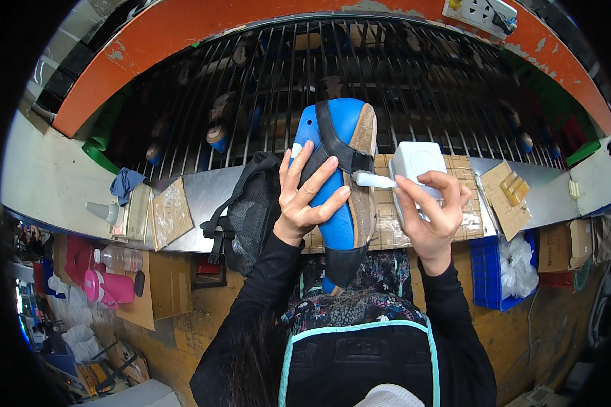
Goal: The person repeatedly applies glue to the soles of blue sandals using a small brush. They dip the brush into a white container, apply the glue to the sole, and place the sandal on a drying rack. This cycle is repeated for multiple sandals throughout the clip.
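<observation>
Blue shoe last [347, 127] gripped by L hand [307, 197]; R hand [436, 216] pinches white applicator [375, 180] (tip unclear).

- Last [337, 227]: blue, lengthwise, black straps [356, 161] across it, tan sole [364, 214] turned right.
- Brush [375, 180]: white, slim, crosswise, tip at a strap's edge by the sole.

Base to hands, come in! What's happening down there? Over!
Left hand holding blue shoe last. Right hand pinching small white tool, its end near the black strap. White container close by right hand.
</observation>
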Tool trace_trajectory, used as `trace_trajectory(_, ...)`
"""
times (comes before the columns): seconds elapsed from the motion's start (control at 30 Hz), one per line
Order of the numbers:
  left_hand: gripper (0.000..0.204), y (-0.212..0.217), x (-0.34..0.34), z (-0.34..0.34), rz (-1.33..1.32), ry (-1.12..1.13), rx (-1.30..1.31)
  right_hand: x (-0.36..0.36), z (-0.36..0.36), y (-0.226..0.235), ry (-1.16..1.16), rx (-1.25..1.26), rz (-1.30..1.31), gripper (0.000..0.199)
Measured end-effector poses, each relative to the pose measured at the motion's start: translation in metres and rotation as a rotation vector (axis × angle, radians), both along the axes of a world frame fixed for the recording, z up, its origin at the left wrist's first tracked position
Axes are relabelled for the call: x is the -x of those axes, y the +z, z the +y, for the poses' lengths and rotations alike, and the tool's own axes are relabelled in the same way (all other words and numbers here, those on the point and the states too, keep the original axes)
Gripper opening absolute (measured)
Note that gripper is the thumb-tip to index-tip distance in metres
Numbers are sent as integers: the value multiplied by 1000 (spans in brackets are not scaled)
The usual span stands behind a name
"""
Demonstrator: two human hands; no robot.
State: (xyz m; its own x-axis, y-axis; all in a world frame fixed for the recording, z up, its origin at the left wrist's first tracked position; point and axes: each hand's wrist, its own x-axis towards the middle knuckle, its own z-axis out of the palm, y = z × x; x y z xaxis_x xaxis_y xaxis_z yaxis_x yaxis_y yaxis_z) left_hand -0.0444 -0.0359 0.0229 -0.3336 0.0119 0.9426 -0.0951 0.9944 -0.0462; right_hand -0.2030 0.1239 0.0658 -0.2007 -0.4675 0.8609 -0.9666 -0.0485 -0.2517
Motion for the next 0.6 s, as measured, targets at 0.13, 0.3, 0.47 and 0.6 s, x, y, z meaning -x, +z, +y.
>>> trace_trajectory(0.13, 36, 2, 1, -1, 13, 8, -5, 13, 2, 13, 130, -148, -78, 21)
trace_trajectory(0.3, 36, 3, 1, -2, 0, 4, -8, 26, 3, 22, 242, -306, -182, 17)
trace_trajectory(0.47, 35, 4, 4, 0, 11, 2, 4, 31, 0, 28, 257, -264, -198, 16)
trace_trajectory(0.6, 35, 5, 6, 3, 15, 9, 15, 20, 1, 25, 103, -126, -46, 18)
